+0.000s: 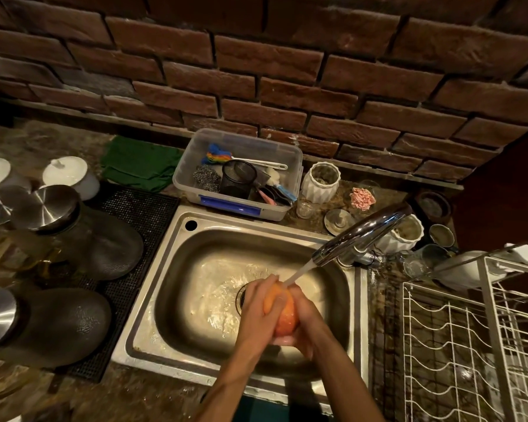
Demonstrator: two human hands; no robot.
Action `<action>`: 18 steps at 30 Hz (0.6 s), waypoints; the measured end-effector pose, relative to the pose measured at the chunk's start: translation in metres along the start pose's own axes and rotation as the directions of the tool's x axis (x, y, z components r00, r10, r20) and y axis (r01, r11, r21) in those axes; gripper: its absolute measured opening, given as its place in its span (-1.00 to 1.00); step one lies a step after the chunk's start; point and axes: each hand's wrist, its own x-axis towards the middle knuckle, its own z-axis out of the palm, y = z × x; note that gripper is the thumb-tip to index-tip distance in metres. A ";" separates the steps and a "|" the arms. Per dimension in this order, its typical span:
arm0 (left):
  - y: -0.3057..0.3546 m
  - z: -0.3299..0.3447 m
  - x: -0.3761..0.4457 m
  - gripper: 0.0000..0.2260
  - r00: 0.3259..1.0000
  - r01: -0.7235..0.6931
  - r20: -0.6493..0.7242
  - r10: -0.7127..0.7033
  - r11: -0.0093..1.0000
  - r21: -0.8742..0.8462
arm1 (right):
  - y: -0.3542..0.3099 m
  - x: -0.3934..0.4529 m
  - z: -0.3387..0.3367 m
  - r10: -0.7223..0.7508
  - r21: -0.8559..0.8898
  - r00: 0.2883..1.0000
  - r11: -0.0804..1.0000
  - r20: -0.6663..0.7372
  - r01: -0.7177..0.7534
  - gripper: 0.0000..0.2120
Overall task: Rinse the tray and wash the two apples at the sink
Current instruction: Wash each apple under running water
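I see my left hand (258, 312) and right hand (305, 318) with fingers wrapped tight around one apple (282, 315) over the sink (153, 300), under the tap (360, 231) stream. No writing reads anywhere

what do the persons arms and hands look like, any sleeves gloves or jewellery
Both forearms are bare from the bottom edge of the picture up to the wrists: no sleeves show. The left hand and right hand are bare too, with no gloves. No watch, bracelet or ring shows on the parts in view, though the fingers overlap and some are hidden. Both hands look wet and glossy.
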 end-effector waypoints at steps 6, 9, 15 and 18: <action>0.003 0.003 0.001 -0.76 0.991 0.113 -0.058 -0.123 0.981 -0.160 | 0.014 0.004 0.003 -0.376 -0.326 0.926 0.880 -0.032 0.346 -0.79; 0.009 0.001 0.006 -0.89 0.984 0.150 -0.062 -0.165 0.969 -0.196 | 0.021 -0.001 0.000 -0.457 -0.375 0.887 0.811 0.070 0.448 -0.66; 0.011 -0.002 0.013 -0.87 0.948 0.295 -0.055 -0.313 0.931 -0.214 | 0.039 -0.007 -0.005 -0.528 -0.456 0.840 0.723 0.121 0.520 -0.57; 0.011 -0.001 0.012 -0.77 0.933 0.349 -0.029 -0.360 0.919 -0.182 | 0.045 -0.010 -0.006 -0.542 -0.463 0.834 0.717 0.099 0.521 -0.56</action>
